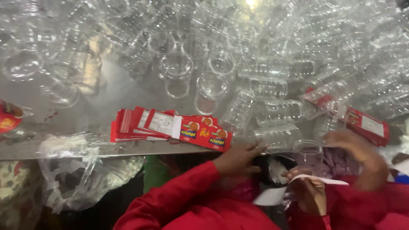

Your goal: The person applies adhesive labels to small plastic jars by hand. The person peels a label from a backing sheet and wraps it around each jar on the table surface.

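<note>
My left hand, in a red sleeve, reaches to the metal table's front edge. Its fingers are spread and touch a clear plastic jar lying on its side. My right hand is lower, pinching a white paper strip that curls across it. An upright clear jar stands just above that hand. A third hand, blurred and also red-sleeved, hovers right of that jar; I cannot tell whose it is. A fanned stack of red printed labels lies left of my left hand.
Many clear plastic jars and bottles crowd the back and right of the table. More red labels lie at the right. A crumpled clear plastic bag hangs below the left table edge. A red packet sits at the far left.
</note>
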